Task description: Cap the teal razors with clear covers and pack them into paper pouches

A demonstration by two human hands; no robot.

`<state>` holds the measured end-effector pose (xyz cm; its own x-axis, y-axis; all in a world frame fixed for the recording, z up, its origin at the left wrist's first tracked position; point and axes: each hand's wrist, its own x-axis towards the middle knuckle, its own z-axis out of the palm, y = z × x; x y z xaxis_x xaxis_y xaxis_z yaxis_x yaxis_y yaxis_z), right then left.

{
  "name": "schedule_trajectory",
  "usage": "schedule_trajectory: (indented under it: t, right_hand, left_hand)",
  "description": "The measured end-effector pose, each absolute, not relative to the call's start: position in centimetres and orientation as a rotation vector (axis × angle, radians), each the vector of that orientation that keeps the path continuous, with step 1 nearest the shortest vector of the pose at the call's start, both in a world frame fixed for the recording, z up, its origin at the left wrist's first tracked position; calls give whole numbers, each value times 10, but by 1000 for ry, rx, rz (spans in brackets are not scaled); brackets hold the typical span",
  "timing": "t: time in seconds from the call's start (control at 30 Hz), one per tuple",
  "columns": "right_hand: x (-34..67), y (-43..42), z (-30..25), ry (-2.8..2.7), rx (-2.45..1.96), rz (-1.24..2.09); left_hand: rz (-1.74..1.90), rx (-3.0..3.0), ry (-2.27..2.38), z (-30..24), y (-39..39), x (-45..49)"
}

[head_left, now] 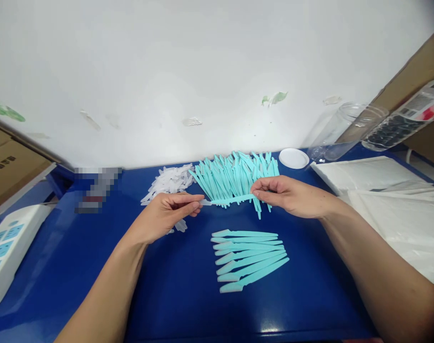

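Note:
My left hand [172, 212] pinches a clear plastic cap [205, 202] at the blade end of a teal razor [233, 200]. My right hand [283, 193] grips the handle end of that same razor, so it spans level between both hands above the blue table [174, 286]. Behind it lies a big heap of teal razors [234, 178]. Left of that heap is a pile of clear caps [169, 183]. In front of my hands, several capped teal razors [247, 259] lie side by side in a neat row.
A white lid [293, 157] and a clear jar [342, 131] on its side sit at the back right. White plastic bags [388, 195] cover the right side. A white device with blue buttons [5, 247] stands at the left edge, cardboard boxes [9, 162] behind it.

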<state>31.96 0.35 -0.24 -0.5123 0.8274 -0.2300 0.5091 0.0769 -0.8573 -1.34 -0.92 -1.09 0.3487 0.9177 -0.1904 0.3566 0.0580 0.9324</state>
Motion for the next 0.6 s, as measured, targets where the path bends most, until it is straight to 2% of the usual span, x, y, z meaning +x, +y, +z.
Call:
schedule_trajectory:
  t: [0.37, 0.6]
  right_hand:
    - [310, 3, -6, -2054, -1301, 1451]
    - [307, -7, 2, -2279, -1285, 1515]
  left_hand:
    - [597, 1537, 1171, -19, -23, 21]
    - [264, 1757, 1170, 0, -25, 12]
